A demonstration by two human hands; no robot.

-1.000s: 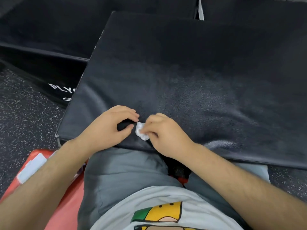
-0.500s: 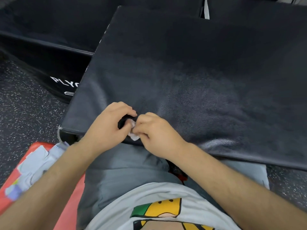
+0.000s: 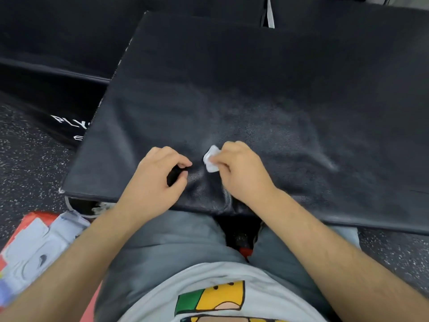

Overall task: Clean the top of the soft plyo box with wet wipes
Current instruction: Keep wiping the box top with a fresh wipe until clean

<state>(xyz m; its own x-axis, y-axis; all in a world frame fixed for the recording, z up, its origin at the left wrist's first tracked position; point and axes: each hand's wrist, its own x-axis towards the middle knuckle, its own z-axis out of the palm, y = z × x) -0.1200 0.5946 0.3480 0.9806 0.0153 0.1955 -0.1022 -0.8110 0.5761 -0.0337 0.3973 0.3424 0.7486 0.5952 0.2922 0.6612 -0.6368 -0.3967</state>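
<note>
The soft plyo box (image 3: 267, 84) is a wide black padded block in front of me, its top dull and streaked near the middle. My right hand (image 3: 243, 175) rests near the front edge and pinches a small bunched white wet wipe (image 3: 211, 159) against the top. My left hand (image 3: 155, 182) lies just left of it, fingers curled in with thumb and forefinger touching, apart from the wipe and with nothing visible in it.
A pale blue wipes pack (image 3: 34, 249) lies on a red surface (image 3: 37, 217) at my lower left. Another black box with white lettering (image 3: 69, 123) stands to the left. Speckled dark rubber floor (image 3: 23, 163) surrounds them. My knees press against the box's front edge.
Both hands were together on the wipe. Now my right hand has drawn it away to the right, and my left hand has let go.
</note>
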